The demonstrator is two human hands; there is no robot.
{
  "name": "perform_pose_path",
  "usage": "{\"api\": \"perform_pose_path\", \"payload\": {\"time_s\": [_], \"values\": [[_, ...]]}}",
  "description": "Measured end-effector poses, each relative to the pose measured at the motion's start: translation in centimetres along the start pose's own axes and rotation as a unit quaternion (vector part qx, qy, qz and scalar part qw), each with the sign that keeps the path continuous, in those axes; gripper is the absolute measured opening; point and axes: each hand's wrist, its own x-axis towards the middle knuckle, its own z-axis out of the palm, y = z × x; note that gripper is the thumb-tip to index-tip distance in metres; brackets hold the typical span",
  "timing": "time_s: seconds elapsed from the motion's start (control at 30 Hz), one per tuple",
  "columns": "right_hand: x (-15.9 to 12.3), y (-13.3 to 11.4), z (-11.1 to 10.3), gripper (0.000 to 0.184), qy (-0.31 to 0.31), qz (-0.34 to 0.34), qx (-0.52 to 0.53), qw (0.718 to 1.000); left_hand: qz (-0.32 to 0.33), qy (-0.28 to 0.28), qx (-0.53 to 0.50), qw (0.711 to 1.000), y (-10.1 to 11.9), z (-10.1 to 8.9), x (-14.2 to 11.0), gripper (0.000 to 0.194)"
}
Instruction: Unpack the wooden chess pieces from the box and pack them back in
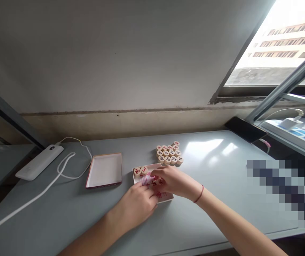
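A shallow open box [165,200] lies on the table with its printed inside partly covered by my hands. Two xiangqi pieces [141,171] with red characters sit in its far left corner, and more pieces [156,182] show between my hands. My left hand [141,201] is closed over the near left edge of the box, its fingertips reaching inside. Over the right half of the box, my right hand [172,179] has its fingers curled in a pinch; what they hold, if anything, is hidden. Just beyond the box, several stacked xiangqi pieces [169,153] stand in tight rows.
The box lid [106,170] rests inside up on the left. Farther left are a white power bank [40,161] and a white cable [42,192] crossing the table [205,213]. A dark phone-like slab [245,128] leans near the metal frame at the back right.
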Motion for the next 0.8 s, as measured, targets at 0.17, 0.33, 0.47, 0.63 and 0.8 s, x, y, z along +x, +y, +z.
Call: {"api": "perform_pose_path", "payload": {"time_s": [0.17, 0.33, 0.47, 0.63, 0.8], "values": [[0.1, -0.4, -0.1, 0.009, -0.026, -0.005, -0.028, 0.999, -0.028, -0.047, -0.024, 0.998, 0.0, -1.0, 0.0, 0.013], [0.4, 0.0, -0.7, 0.013, 0.009, -0.019, -0.026, 0.999, -0.118, -0.049, -0.024, 0.992, -1.5, -3.7, 1.2, 0.016], [0.2, 0.4, -0.4, 0.025, 0.024, -0.026, 0.002, 0.999, -0.171, -0.068, 0.043, 0.982, -2.9, -4.3, 2.4, 0.016], [-0.7, 0.8, -1.4, 0.017, 0.079, -0.012, 0.053, 0.995, -0.204, -0.089, 0.029, 0.974, -3.4, -2.5, 3.8, 0.027], [-0.9, 1.8, -2.2, 0.019, 0.173, -0.019, 0.23, 0.958, -0.225, -0.093, 0.024, 0.969, -3.4, -1.0, 4.7, 0.023]]}}
